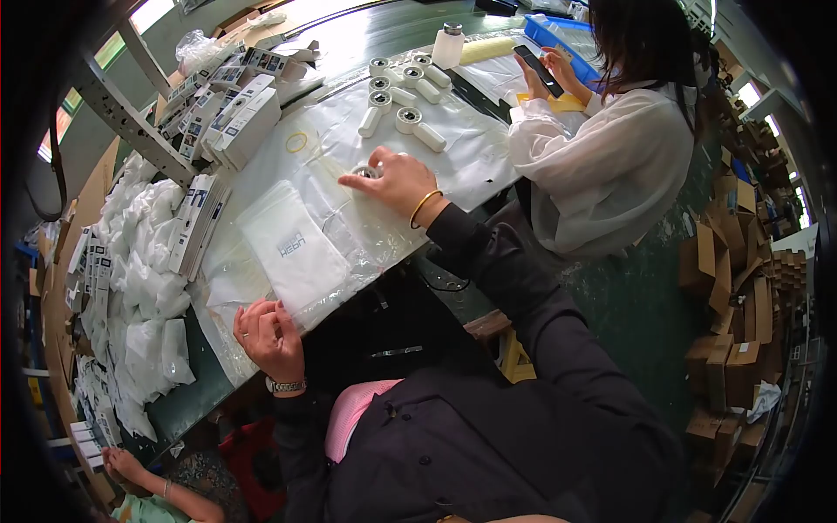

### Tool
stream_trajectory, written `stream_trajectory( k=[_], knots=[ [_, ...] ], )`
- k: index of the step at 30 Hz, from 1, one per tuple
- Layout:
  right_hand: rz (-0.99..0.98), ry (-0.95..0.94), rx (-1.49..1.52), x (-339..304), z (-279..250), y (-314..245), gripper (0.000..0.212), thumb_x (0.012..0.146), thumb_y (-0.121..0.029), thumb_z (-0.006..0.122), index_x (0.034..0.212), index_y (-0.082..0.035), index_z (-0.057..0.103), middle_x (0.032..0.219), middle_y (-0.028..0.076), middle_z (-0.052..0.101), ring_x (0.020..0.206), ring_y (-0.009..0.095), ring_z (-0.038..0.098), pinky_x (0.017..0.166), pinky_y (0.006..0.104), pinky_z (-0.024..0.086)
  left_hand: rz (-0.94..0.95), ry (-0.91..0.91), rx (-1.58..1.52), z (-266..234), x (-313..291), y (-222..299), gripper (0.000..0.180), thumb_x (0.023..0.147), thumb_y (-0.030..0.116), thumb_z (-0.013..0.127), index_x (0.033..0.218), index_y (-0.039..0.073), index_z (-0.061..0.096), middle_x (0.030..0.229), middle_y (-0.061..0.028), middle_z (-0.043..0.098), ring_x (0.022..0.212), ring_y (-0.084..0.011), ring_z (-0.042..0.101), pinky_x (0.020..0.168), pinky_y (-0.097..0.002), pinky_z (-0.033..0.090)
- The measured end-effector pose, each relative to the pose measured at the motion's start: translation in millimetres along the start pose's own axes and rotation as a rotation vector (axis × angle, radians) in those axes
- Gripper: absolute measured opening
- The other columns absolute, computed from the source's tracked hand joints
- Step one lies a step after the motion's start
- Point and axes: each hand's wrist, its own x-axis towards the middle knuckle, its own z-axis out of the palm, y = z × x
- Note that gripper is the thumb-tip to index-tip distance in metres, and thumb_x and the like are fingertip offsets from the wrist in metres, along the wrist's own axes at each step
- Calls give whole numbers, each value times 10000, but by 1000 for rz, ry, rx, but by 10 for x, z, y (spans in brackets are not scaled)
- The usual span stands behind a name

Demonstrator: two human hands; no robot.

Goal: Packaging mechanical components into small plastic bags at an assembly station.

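My right hand [399, 185], a yellow bangle at its wrist, is closed around a white round-headed device [365, 173] over the plastic-covered table. The fingers hide most of that device. Beyond it lie several similar white devices [407, 119], each with a round head, a dark ring and a stubby handle. A frosted white bag [294, 248] with blue print lies flat to the left of my right hand. At the bag's near corner is my left hand [270, 336], fingers curled and seeming to pinch its edge. The fingertips there are partly hidden.
Stacked white boxes [240, 122] stand at the far left. White wrapped packets [144, 253] pile up along the left side. A yellow ring-shaped band [296, 142] lies on the sheet. To the right a co-worker [610, 148] holds a phone [539, 71] beside a blue bin [558, 35].
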Motion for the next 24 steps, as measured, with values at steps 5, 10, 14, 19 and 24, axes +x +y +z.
stream_trajectory(
  k=[5, 10, 14, 19, 24],
  knots=[
    [-87, -126, -253, -372, -4, -227, 478, 913, -511, 804, 1138, -99, 714, 1024, 178, 761, 979, 347, 753, 836, 481, 585, -2, 2, -14, -44, -37, 0, 96, 956, 44, 741, 884, 54, 678, 999, -80, 740, 1059, -291, 724, 1147, -492, 448],
    [-177, 42, -164, -577, 116, -93, 361, 926, -368, 776, 1160, -98, 726, 1097, 191, 744, 989, 367, 744, 832, 466, 589, -6, 68, -76, 19, 2, -42, 100, 938, 6, 725, 1032, 36, 711, 1033, -128, 741, 1036, -333, 717, 994, -462, 528],
    [-216, 108, 79, -770, 26, -126, 358, 929, -283, 790, 1226, -90, 737, 1058, 154, 744, 881, 310, 743, 762, 391, 581, -119, 72, -134, 27, 4, -83, 179, 912, -23, 705, 1082, 32, 705, 1058, -134, 748, 1002, -347, 708, 932, -439, 539],
    [-160, -75, 610, -1322, -81, -295, 548, 866, -114, 852, 1384, -78, 675, 1015, 55, 693, 812, 125, 647, 686, 256, 511, -158, 48, -239, 3, 8, -70, 170, 899, -14, 720, 1061, 38, 729, 1051, -120, 750, 1026, -334, 701, 940, -422, 542],
    [-442, -203, 390, -1685, -224, -392, 663, 864, -78, 835, 1486, -66, 606, 1021, 27, 675, 819, 79, 608, 677, 249, 489, -55, -64, -258, -137, 123, -21, 105, 893, 36, 778, 997, 48, 771, 1088, -102, 759, 1125, -325, 687, 978, -423, 539]
  ],
)
